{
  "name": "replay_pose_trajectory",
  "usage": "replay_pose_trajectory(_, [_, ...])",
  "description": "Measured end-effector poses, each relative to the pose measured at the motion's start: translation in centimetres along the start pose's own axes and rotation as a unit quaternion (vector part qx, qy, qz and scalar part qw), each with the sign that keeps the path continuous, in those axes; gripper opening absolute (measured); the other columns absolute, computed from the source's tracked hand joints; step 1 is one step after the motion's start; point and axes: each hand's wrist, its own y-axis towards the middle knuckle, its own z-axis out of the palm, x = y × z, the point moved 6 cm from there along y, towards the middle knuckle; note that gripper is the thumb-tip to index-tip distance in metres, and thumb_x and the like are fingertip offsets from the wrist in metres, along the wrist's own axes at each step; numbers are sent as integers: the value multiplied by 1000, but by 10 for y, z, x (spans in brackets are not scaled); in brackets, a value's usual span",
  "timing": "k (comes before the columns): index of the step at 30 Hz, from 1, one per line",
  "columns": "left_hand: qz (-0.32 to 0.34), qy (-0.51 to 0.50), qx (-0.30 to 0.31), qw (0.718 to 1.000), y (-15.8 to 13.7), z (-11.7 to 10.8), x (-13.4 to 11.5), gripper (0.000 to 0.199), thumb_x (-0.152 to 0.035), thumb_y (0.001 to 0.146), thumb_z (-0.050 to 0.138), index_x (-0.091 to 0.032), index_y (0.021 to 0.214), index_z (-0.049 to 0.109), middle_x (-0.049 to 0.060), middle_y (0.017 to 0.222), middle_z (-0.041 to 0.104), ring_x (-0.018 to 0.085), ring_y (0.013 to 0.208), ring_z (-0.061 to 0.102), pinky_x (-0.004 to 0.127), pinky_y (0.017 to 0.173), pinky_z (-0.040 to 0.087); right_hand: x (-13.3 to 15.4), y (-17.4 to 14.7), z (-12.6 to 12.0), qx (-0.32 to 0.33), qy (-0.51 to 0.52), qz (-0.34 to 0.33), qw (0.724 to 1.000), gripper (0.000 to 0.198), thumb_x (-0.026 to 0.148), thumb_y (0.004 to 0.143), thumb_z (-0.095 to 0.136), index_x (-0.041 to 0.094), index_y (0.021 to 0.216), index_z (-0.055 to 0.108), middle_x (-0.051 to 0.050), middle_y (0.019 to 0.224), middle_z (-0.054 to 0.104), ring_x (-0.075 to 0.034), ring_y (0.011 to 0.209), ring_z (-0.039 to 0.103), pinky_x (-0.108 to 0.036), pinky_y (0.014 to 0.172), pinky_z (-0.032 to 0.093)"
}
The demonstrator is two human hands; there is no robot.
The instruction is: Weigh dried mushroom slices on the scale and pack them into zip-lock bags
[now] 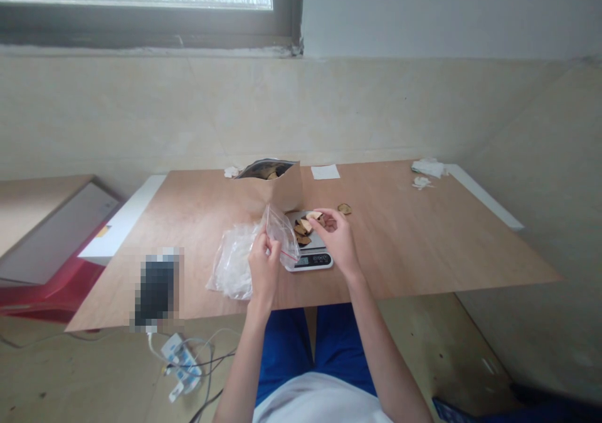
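Observation:
My left hand (pixel 264 261) is closed on the edge of a clear zip bag (pixel 281 231), whose red seal line shows near the scale. In my right hand (pixel 339 238) are pale dried slices (pixel 311 219) with dark rims, pinched between thumb and fingers above the scale. More dark-edged slices (pixel 301 238) lie on the plate of the white kitchen scale (pixel 309 266); its display is too small to read. Behind the bag stands an open brown paper pouch (pixel 277 191) with a silvery lining and slices inside. One loose slice (pixel 345 209) rests on the table beyond my right hand.
A pile of clear plastic bags (pixel 231 263) lies left of the scale on the wooden table (pixel 423 241). A blurred dark device (pixel 156 291) sits at the left edge, above a power strip (pixel 182 363) with cables. White paper (pixel 325 172) and crumpled tissue (pixel 429 168) lie at the back.

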Motion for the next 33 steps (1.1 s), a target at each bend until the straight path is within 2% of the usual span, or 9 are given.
replay_pose_trajectory(4, [8,-10,9,1000,-1,1,-3,17,-24,80,40,-19,66,48,0,72,56,14,67,50,26,66,38,39,-4,21,52,10,-22,998,28,35,75,64,18,98,62,-5,91,55,-14,74,58,-27,68,50])
replay_pose_trajectory(7, [-9,-32,11,999,-4,-1,-1,24,-28,85,36,-18,86,58,4,84,62,17,79,56,29,73,42,42,-8,32,105,4,-31,994,26,35,81,57,19,101,60,-5,92,57,-13,70,58,-26,66,50])
replay_pose_trajectory(11, [-73,-80,2,994,-7,-4,13,35,-32,88,34,-17,106,60,9,111,62,21,106,55,35,90,40,13,-11,24,54,-29,-42,997,24,28,90,39,19,95,60,-6,95,61,-16,81,59,-29,73,48])
replay_pose_trajectory(13, [-88,-101,-2,991,-8,-4,18,38,-33,88,35,-18,113,59,9,122,58,21,114,51,36,96,37,-6,-15,26,64,-88,-61,992,23,20,88,38,18,94,60,-8,95,61,-18,87,58,-32,77,48])
replay_pose_trajectory(17, [-45,-135,3,990,-10,-3,13,41,-36,90,34,-20,123,53,8,129,54,20,120,48,35,100,36,-29,-34,47,165,-242,-147,945,30,11,84,41,19,106,59,-10,104,59,-24,98,52,-40,85,44])
replay_pose_trajectory(23, [-28,-149,-10,988,-14,-3,11,44,-37,91,33,-20,128,48,9,131,52,19,122,47,35,103,35,-38,-37,61,151,-355,-164,908,31,7,85,38,16,105,60,-13,100,58,-27,94,53,-42,80,45])
replay_pose_trajectory(27, [-27,-132,-21,991,-16,-6,15,44,-39,91,34,-21,129,48,10,133,50,21,119,50,35,99,40,-31,-31,54,140,-273,-149,940,25,9,85,40,17,95,61,-10,92,59,-23,89,56,-38,80,47])
replay_pose_trajectory(30, [-23,-113,-27,993,-17,-7,17,45,-39,90,35,-20,129,47,11,127,55,22,116,52,37,93,44,-14,-22,35,63,-127,-89,986,17,17,84,46,18,92,61,-8,91,61,-19,83,59,-33,75,50])
replay_pose_trajectory(33, [-11,-94,-27,995,-18,-6,15,45,-39,90,34,-19,129,47,11,128,54,22,117,51,34,93,44,6,-15,18,-21,6,-7,1000,16,26,82,52,18,94,58,-5,84,61,-15,69,59,-28,63,51])
